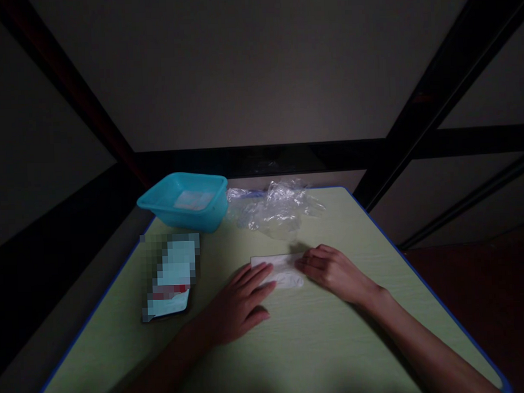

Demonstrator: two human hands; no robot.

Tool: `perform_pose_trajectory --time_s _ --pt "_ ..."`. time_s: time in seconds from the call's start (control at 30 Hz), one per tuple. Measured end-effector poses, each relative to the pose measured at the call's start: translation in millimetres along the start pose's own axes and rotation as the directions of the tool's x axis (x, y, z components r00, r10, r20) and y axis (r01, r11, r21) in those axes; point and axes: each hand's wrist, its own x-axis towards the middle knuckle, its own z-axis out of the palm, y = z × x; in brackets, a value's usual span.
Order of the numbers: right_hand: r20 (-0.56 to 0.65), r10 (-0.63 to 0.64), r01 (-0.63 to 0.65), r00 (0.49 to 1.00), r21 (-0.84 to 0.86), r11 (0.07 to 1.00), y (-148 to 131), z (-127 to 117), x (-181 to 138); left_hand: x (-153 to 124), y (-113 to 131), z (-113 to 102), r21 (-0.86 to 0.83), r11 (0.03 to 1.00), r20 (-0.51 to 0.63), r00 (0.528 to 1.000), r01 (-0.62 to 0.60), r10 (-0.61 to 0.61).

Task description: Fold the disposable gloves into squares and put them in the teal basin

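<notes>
A flat white rectangular piece, like folded paper or tissue, lies on the table in front of me. Its lower part looks creased, and I cannot make out its exact kind. My left hand rests on its left end, fingers stretched out and slightly spread. At the opposite end my right hand has its fingers curled and pressed together on the edge, covering that corner.
A turquoise plastic basket at the back left holds a white flat item. Crumpled clear plastic lies at the table's back edge. A phone, partly pixelated, lies left. The pale table has a blue rim.
</notes>
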Motion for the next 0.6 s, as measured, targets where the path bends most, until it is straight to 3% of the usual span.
perform_pose_trajectory --time_s 0.33,0.5,0.6 --pt "-0.045 0.035 -0.029 0.998 0.124 0.992 0.3 -2.7 -0.6 -1.2 -1.8 2.6 -0.006 1.000 -0.025 1.000 -0.010 0.010" --pt "-0.112 0.016 -0.002 0.994 0.126 0.992 0.4 -7.1 -1.1 -1.2 -1.6 2.8 -0.022 1.000 -0.026 1.000 0.001 -0.001" --pt "-0.081 -0.028 0.037 0.996 0.115 0.993 0.1 -9.4 -2.3 -1.2 -1.9 2.9 -0.025 1.000 -0.021 1.000 -0.001 0.000"
